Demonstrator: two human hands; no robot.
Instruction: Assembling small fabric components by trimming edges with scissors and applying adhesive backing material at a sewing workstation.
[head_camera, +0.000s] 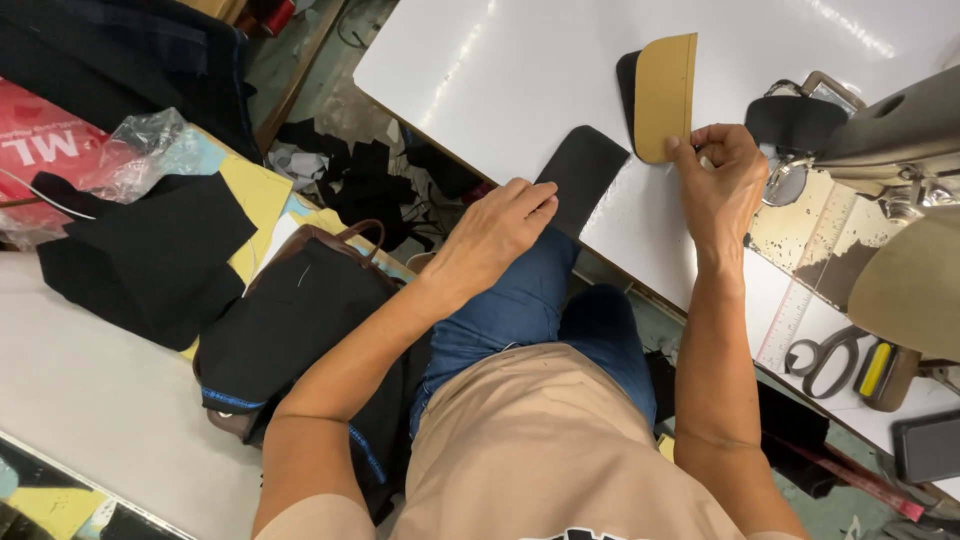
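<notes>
While the white worktable (500, 70) fills the upper middle of the view, a pile of black fabric (150, 250) lies on a lower surface off to the left, and part of a sewing machine (890, 130) juts in at the right edge. Blue jeans (530, 310) and a tan shirt (540, 450) sit below the table's near edge. On the table, 2 cut pieces lie near each other: a black rounded piece (582, 172) overhanging the near edge, and a tan piece (665, 95) backed by black. The left hand (495, 235) rests flat and relaxed, fingertips touching the black rounded piece. The right hand (720, 185) pinches the tan piece's lower corner between thumb and fingers. Scissors (825, 355) lie at the right.
</notes>
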